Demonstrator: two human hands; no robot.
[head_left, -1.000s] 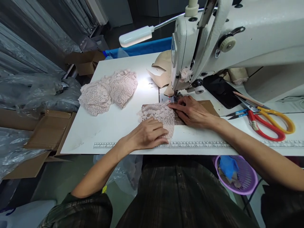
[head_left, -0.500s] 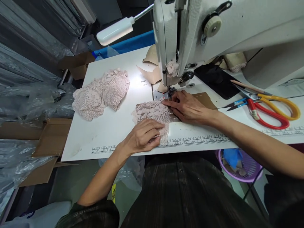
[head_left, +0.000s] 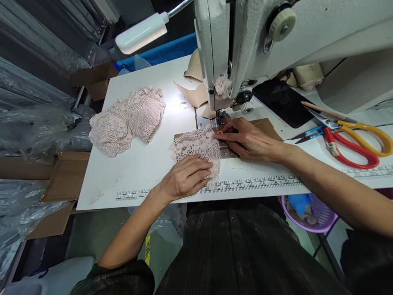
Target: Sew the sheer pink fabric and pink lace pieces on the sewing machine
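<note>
A pale pink lace piece (head_left: 196, 141) lies partly over a brown board (head_left: 265, 128), in front of the sewing machine's presser foot (head_left: 218, 118). My left hand (head_left: 188, 176) rests flat on the lace's lower part, fingers stretched out and side by side. At the lace's right edge is my right hand (head_left: 245, 139), its fingers apart over the board and its index fingertip touching the lace edge. A small red and white mark shows by that fingertip. To the left sits a bunched heap of the same lace (head_left: 129, 119).
Red-handled scissors (head_left: 350, 151), yellow-handled scissors (head_left: 368, 135) and a black phone (head_left: 284, 102) lie at the right. Tan scraps (head_left: 193, 94) are left of the needle. A lamp (head_left: 143, 32) hangs above. A purple basket (head_left: 327, 219) stands below the table edge.
My left fingers have straightened from a curl and lie flatter on the lace. The right hand's fingers have spread and moved slightly right. The whole view has shifted a little.
</note>
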